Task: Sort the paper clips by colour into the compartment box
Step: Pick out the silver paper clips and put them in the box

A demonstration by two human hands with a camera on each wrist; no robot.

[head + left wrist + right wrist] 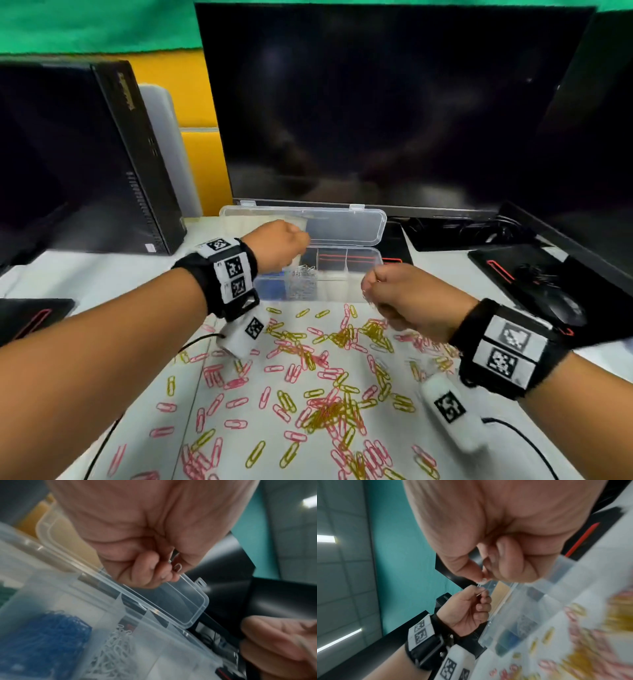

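The clear compartment box [363, 270] stands open, its lid [346, 226] laid back toward the monitor. One compartment holds blue clips [272, 283] [42, 635], the one beside it white clips [305, 278] [116, 649]. My left hand [284, 246] [154, 568] hovers over the box's left part, fingers curled, pinching a white paper clip [177, 566]. My right hand [394, 298] [496, 563] is held at the box's front right, thumb and finger pinching a small pale clip [483, 580]. Pink and yellow clips [325, 377] lie scattered on the table in front of the box.
A dark monitor [376, 102] stands right behind the box and a black computer tower [85, 154] at the left. A mouse [561, 308] lies on a black mat at the right. Thin black cables [524, 438] run from the wrist cameras across the table.
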